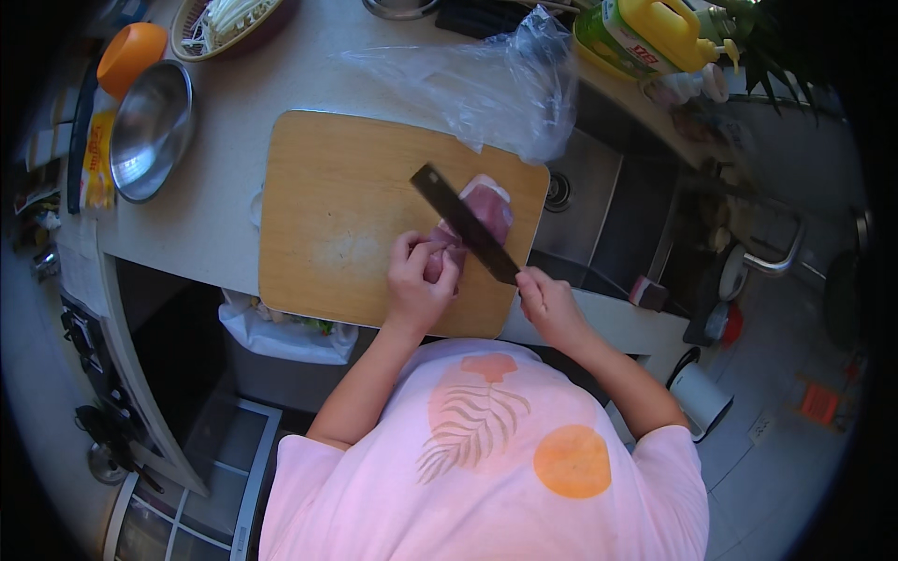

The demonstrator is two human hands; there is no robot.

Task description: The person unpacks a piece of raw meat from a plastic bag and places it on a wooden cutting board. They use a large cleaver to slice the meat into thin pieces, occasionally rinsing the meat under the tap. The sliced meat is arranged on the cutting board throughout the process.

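A piece of raw meat [490, 208], pink with a pale fatty edge, lies on the right half of a wooden cutting board [323, 201]. My left hand [421, 278] grips the near end of the meat with curled fingers. In my right hand [552, 304] is the handle of a dark cleaver [465, 222]. Its blade slants up and left across the meat, just beyond my left fingers, and covers part of it. Whether the edge has sunk into the meat I cannot tell. Pale specks mark the board left of my left hand.
A crumpled clear plastic bag [524, 89] lies at the board's far edge. Right of the board is a steel sink [585, 201]. A metal bowl [152, 131], an orange bowl [131, 58] and a basket of white enoki-like mushrooms [178, 42] stand left. A lined bin [281, 338] hangs below the counter.
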